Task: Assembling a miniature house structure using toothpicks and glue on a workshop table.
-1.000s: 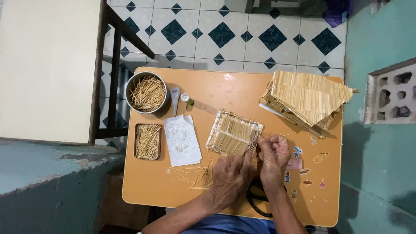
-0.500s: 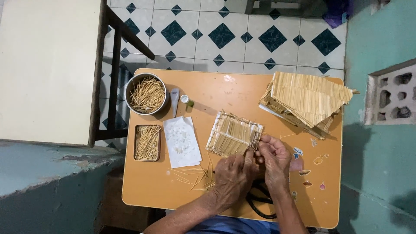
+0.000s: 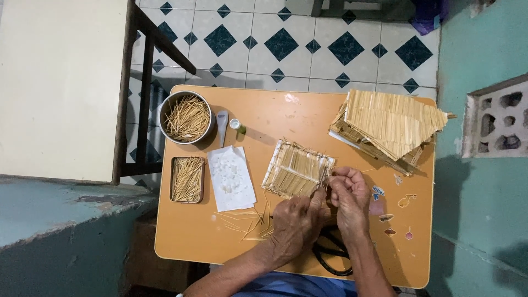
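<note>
Stick panel [image 3: 297, 176]: flat woven square at the middle of the orange table [image 3: 286, 118]; its lower right corner meets both hands' fingertips
Left hand [image 3: 294, 223]: at 7 o'clock of the panel; fingers pinched at that corner, seemingly on a thin stick, too small to tell
Right hand [image 3: 347, 199]: at 4 o'clock of the panel; fingers curled and pinched at the same corner
Loose sticks [image 3: 247, 220]: scattered at 9 o'clock of the left hand
Stick roof model [image 3: 388, 129]: at 1 o'clock, well apart
Round tin of sticks [image 3: 186, 117]: at 10 o'clock
</note>
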